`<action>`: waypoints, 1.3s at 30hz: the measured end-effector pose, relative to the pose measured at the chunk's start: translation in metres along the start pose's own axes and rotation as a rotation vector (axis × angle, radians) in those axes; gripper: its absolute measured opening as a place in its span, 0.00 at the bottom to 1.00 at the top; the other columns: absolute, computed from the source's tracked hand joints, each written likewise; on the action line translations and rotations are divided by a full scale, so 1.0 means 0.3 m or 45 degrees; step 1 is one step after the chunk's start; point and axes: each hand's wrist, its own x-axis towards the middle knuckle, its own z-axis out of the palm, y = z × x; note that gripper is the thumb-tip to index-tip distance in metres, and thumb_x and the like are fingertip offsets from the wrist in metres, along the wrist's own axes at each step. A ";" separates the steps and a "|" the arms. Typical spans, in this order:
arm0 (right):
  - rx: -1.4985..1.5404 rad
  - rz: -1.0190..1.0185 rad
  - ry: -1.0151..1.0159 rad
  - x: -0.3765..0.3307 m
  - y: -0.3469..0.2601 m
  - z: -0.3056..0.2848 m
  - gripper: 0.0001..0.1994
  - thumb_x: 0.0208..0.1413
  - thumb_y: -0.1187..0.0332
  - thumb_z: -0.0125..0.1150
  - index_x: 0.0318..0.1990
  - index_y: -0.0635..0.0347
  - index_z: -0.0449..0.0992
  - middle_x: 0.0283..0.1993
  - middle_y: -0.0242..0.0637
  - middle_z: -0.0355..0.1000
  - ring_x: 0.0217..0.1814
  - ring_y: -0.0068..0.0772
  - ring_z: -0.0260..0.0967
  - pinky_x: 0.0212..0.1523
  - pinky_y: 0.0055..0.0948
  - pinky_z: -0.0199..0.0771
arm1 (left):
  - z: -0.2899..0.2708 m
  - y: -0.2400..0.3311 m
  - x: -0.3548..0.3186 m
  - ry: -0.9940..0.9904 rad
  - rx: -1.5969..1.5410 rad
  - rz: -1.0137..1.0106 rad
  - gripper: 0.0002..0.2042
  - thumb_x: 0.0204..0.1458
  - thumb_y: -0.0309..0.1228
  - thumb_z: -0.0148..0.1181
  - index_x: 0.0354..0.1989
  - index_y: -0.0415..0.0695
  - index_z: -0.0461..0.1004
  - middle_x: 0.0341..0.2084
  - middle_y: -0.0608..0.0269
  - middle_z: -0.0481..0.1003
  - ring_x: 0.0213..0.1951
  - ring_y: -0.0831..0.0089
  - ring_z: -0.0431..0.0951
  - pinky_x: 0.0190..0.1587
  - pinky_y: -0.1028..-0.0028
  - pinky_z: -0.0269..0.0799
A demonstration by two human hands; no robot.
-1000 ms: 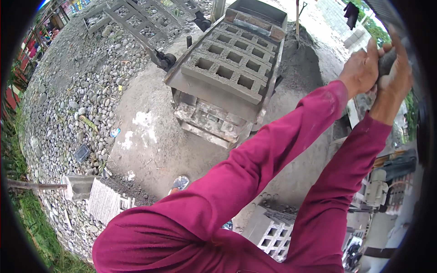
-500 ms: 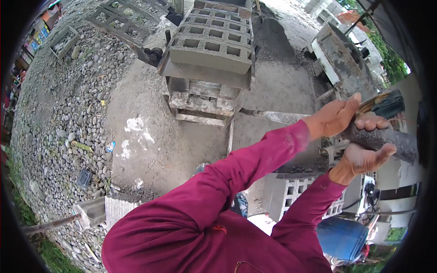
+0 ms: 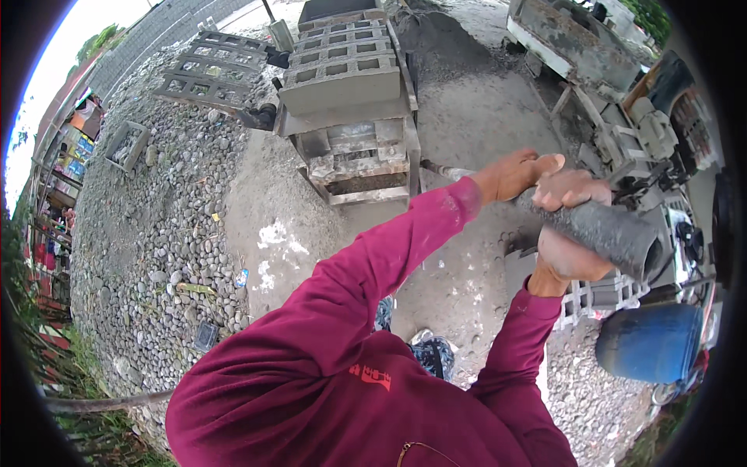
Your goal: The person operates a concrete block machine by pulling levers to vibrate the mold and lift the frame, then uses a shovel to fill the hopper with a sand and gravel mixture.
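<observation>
Both my hands grip a thick dark grey pipe handle [image 3: 611, 231] that runs from an open end at the right up-left toward a thinner rod. My left hand [image 3: 513, 173] holds the far part, its thumb stretched along the pipe. Just below it, my right hand [image 3: 566, 233] is wrapped around the pipe closer to the open end. Both arms wear maroon long sleeves. Beyond the hands, a stack of grey hollow concrete blocks [image 3: 342, 74] rests on a low metal cart [image 3: 366, 167].
A grey block-making machine [image 3: 622, 140] stands at the right, with a blue barrel [image 3: 650, 342] and a white lattice block [image 3: 603, 296] below it. Gravel [image 3: 156, 233] covers the left ground, with hollow blocks [image 3: 206, 70] laid out. A sand pile [image 3: 455, 43] lies behind the stack.
My hands have swung the pipe handle down from high at the right to the middle right. The view has turned, so the block stack sits more centred.
</observation>
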 end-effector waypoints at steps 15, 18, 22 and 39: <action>-1.016 1.668 -0.044 -1.381 -0.696 -0.382 0.38 0.38 0.63 0.80 0.59 0.63 0.69 0.55 0.50 0.68 0.58 0.54 0.69 0.58 0.47 0.69 | 1.074 -0.826 -0.990 -0.693 0.621 0.014 0.12 0.53 0.41 0.53 0.27 0.46 0.75 0.26 0.56 0.77 0.33 0.52 0.79 0.41 0.52 0.71; -1.651 2.208 -0.225 -1.704 -0.632 -0.256 0.54 0.33 0.51 0.79 0.68 0.63 0.55 0.60 0.51 0.63 0.61 0.55 0.65 0.61 0.49 0.62 | 1.192 -0.991 -1.102 -0.869 0.648 -0.069 0.11 0.53 0.40 0.54 0.26 0.47 0.76 0.26 0.59 0.78 0.33 0.57 0.79 0.40 0.56 0.71; -2.171 2.413 -0.038 -2.090 -0.386 -0.315 0.27 0.46 0.63 0.69 0.54 0.61 0.67 0.48 0.43 0.69 0.53 0.48 0.69 0.51 0.48 0.67 | 1.323 -1.168 -1.236 -1.067 0.659 -0.240 0.11 0.53 0.39 0.54 0.26 0.46 0.75 0.27 0.59 0.75 0.37 0.61 0.75 0.43 0.60 0.67; -1.740 2.666 0.340 -3.269 0.133 -0.820 0.14 0.47 0.73 0.60 0.43 0.57 0.71 0.44 0.47 0.74 0.49 0.56 0.74 0.52 0.51 0.70 | 0.138 -1.643 -1.292 -0.422 1.158 -1.062 0.12 0.60 0.33 0.51 0.40 0.38 0.77 0.37 0.46 0.78 0.41 0.49 0.79 0.45 0.60 0.73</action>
